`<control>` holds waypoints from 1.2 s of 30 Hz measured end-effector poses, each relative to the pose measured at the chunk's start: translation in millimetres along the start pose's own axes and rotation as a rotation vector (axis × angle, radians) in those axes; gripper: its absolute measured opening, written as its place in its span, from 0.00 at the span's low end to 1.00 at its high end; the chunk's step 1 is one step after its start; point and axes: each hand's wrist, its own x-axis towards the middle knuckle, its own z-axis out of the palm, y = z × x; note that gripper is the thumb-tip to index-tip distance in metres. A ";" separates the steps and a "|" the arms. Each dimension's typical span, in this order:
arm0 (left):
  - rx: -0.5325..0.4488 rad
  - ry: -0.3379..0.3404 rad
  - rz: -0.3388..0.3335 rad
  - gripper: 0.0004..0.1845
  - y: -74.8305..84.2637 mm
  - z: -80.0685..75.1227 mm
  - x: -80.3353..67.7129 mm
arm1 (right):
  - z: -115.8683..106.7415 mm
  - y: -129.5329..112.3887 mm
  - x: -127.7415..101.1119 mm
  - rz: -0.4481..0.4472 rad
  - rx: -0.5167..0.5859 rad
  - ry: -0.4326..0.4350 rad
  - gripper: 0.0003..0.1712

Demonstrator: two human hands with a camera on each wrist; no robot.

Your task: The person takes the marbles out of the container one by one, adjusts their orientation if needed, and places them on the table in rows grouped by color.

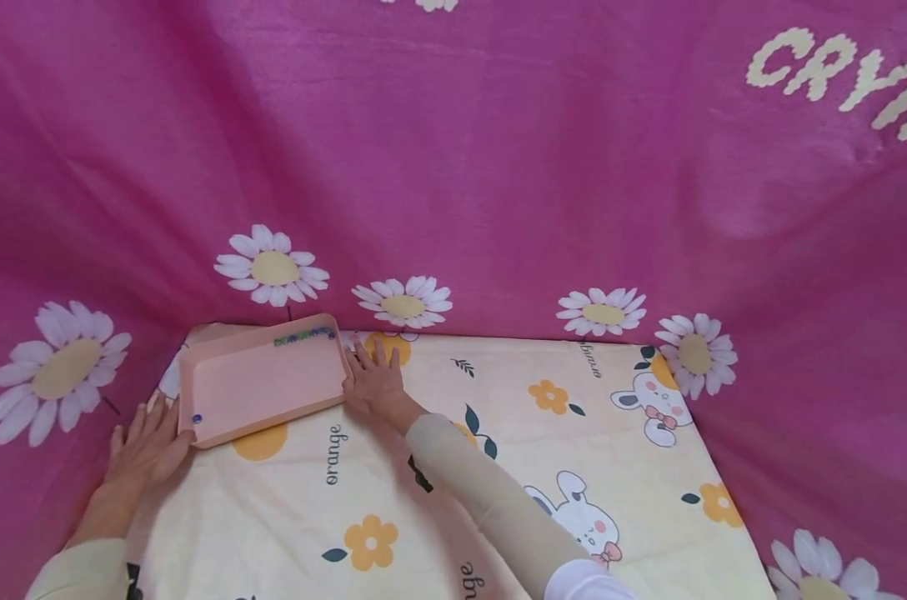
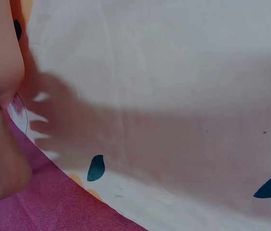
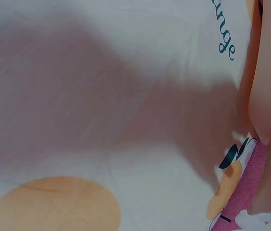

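Observation:
A shallow pink rectangular tray (image 1: 266, 386) sits at the far left of the table. Inside, a row of small green and blue beads (image 1: 303, 336) lies along its far wall, toward the right corner. One blue bead (image 1: 197, 419) is by itself in the near left corner. My left hand (image 1: 142, 446) is spread at the tray's left end, its thumb at the near left corner. At the opposite end, my right hand (image 1: 378, 383) touches the right wall with fingers spread. Both wrist views catch only part of a hand and the tray's outer wall.
A cream cloth (image 1: 438, 500) printed with rabbits, flowers and oranges covers the table. Magenta fabric (image 1: 483, 183) with daisies rises behind the table and along its left and right sides, close to the tray and my left hand.

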 end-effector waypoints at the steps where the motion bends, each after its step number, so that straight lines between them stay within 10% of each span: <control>1: -0.002 0.006 0.005 0.38 1.3 0.4 -0.4 | -0.3 1.2 -1.7 0.001 0.000 -0.002 0.33; 36: 0.025 0.006 0.109 0.39 49.6 17.5 0.5 | 4.2 52.0 -71.0 0.067 0.223 0.073 0.33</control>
